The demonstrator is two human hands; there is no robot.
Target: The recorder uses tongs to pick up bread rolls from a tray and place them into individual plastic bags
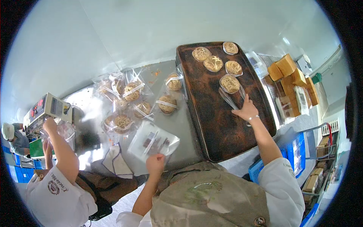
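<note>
My right hand [247,110] grips metal tongs [227,98], whose arms lie on either side of a crackle-topped bun [229,83] in a paper cup. That bun is on a dark, browned baking tray [224,124]. Several similar buns, among them one in the middle [213,63], sit towards the tray's far end. My left hand [155,166] has its fingers pinched at the near edge of a transparent printed plastic bag [153,142], which lies flat on the metal table [184,133]. Bagged buns with white strips, such as one bagged bun [167,104], lie beyond it.
At left a co-worker's hand [50,125] holds a bagged item [66,132] at a sealing machine [48,110]. A folded cloth [117,163] lies near the table edge. Bread loaves [286,66] stand right of the tray; blue crates [297,153] are below. Another person [17,139] is far left.
</note>
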